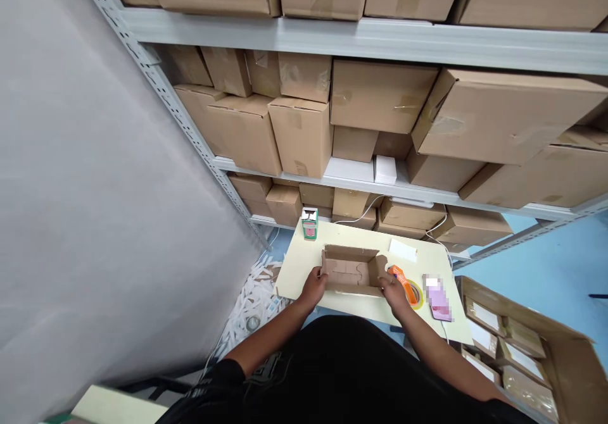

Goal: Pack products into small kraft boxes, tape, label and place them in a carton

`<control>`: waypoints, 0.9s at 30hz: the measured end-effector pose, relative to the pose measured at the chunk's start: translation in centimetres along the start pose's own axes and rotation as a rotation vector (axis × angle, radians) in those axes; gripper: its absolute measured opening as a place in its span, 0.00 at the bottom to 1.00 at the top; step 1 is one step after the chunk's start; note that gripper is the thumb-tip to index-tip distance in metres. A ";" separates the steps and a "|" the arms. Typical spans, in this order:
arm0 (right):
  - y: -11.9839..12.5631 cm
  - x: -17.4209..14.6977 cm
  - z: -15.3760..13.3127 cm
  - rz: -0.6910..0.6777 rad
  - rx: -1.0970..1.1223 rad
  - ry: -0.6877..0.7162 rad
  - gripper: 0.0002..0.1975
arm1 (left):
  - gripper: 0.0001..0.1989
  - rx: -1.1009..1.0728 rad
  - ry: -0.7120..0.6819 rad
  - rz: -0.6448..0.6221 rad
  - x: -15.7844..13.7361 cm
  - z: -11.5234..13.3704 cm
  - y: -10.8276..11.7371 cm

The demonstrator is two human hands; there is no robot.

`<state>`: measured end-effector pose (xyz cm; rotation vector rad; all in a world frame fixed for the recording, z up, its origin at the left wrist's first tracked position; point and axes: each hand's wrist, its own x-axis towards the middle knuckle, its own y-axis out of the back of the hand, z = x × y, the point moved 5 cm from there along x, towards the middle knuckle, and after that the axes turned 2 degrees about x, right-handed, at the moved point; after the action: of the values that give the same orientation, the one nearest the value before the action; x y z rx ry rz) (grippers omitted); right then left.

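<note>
An open cardboard box [349,274] with nothing visible inside sits on the pale yellow table [294,259] in front of me. My left hand [314,286] grips its left end, fingers curled at the wall. At the right end, my right hand [393,292] has hold of the box near its front corner. Just right of that hand lies an orange tape dispenser [401,281] with a roll of yellowish tape [417,295]. Farther right is a phone with a purple screen [439,300], partly blurred out.
A small green and white box [310,224] stands at the table's back left, and white paper [403,250] lies at the back right. Shelves [351,169] of cardboard boxes rise behind. White scraps [247,304] cover the floor at left. A large carton [565,342] holds packed boxes at right.
</note>
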<state>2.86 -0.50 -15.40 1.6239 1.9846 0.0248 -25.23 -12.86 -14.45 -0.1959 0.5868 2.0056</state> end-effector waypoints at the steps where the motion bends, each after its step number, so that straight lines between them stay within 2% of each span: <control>1: -0.2 -0.5 -0.3 0.006 0.014 0.002 0.27 | 0.17 -0.008 -0.006 -0.008 -0.1 0.0 0.5; 7: -0.6 -2.6 -2.7 -0.007 0.020 0.066 0.25 | 0.18 -0.087 -0.067 0.014 -1.4 0.9 3.1; 11: -0.7 -2.8 -4.7 -0.136 -0.011 0.178 0.29 | 0.18 -0.190 -0.092 0.126 -3.5 1.0 4.0; 14: -1.2 -2.1 -5.9 -0.262 -0.047 0.245 0.28 | 0.19 -0.266 -0.051 0.261 -6.0 0.2 4.2; 18: -2.4 -1.2 -6.8 -0.371 -0.113 0.303 0.28 | 0.21 -0.364 -0.003 0.456 -10.8 -1.3 3.5; 20: -3.6 -1.5 -7.0 -0.467 -0.138 0.341 0.28 | 0.22 -0.411 0.044 0.555 -13.8 -2.1 3.0; 23: -5.9 -3.1 -7.0 -0.657 -0.166 0.406 0.27 | 0.21 -0.469 0.110 0.718 -18.9 -3.5 2.7; 27: -9.5 -7.0 -6.4 -0.786 -0.254 0.435 0.30 | 0.20 -0.497 0.116 0.915 -26.6 -5.2 3.3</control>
<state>-7.78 -7.19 -10.56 0.6352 2.6927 0.3352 -15.57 -37.57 -7.92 -0.3941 0.2340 3.0338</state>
